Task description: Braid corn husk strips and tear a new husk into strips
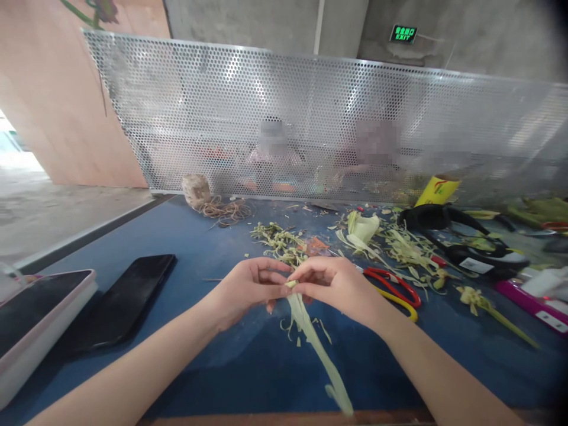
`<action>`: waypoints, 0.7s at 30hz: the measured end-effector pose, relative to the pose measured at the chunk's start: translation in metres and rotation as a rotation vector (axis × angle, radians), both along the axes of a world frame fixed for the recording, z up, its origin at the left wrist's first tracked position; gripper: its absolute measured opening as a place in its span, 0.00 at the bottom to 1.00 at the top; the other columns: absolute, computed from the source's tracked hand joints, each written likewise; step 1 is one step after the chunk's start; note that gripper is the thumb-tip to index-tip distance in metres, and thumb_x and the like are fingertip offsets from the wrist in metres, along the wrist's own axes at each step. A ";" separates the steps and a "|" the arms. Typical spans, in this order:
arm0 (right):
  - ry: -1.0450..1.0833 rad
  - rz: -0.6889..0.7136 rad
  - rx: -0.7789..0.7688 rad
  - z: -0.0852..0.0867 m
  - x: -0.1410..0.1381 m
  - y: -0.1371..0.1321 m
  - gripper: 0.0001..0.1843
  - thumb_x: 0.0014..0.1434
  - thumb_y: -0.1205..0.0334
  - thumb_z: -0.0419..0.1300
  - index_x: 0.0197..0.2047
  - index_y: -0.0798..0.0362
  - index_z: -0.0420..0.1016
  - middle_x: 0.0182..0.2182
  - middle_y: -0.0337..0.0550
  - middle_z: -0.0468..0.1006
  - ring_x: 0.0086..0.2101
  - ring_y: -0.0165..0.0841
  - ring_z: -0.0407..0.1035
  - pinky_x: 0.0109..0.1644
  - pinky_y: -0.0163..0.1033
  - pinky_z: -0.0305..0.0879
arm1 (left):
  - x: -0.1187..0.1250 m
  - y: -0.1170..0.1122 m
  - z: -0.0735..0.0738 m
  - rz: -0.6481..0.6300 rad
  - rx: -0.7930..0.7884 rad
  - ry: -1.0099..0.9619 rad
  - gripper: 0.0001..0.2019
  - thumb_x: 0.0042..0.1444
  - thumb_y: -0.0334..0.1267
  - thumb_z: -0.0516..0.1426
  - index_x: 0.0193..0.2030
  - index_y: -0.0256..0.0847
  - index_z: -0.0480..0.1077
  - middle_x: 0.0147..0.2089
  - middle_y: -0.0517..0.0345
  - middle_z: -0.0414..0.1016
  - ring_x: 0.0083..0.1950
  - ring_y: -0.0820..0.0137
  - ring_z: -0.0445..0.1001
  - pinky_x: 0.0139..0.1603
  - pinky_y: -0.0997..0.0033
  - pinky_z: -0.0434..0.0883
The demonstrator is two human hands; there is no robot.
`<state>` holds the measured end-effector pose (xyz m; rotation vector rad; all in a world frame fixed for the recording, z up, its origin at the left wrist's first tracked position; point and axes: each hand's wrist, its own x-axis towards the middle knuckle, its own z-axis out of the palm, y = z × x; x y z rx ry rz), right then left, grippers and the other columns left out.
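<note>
1. I see the left hand (248,290) pinching a pale green strip's (317,346) top.
2. The right hand (344,290) pinches that same end.
3. The strip trails below both hands.
4. Scissors (412,302) lie just right of the right hand.

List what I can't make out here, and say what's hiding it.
All in the head view:
- Upper end of the pale husk strip: partly covered by the fingers of the left hand and right hand.
- Most of the scissors' blades: hidden behind the right hand.
- Far side of the pale-cased device: cut off by the left edge.
- What the people opposite handle: blurred behind the perforated metal screen.
</note>
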<state>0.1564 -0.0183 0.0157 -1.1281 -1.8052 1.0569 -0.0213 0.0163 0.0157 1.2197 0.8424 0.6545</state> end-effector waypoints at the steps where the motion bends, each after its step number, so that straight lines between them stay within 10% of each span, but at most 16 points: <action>1: -0.003 -0.012 0.015 -0.001 0.000 0.000 0.06 0.50 0.62 0.60 0.33 0.52 0.74 0.26 0.38 0.74 0.26 0.27 0.69 0.31 0.33 0.67 | 0.000 0.000 0.000 -0.005 0.002 -0.003 0.17 0.37 0.31 0.66 0.36 0.33 0.68 0.25 0.59 0.75 0.18 0.81 0.65 0.17 0.80 0.60; 21: 0.092 -0.012 -0.043 -0.004 -0.003 0.004 0.06 0.51 0.60 0.59 0.32 0.54 0.71 0.25 0.38 0.75 0.26 0.28 0.71 0.32 0.34 0.69 | 0.003 -0.006 -0.002 0.109 0.138 0.002 0.20 0.37 0.31 0.65 0.39 0.34 0.69 0.24 0.60 0.74 0.21 0.78 0.66 0.20 0.79 0.60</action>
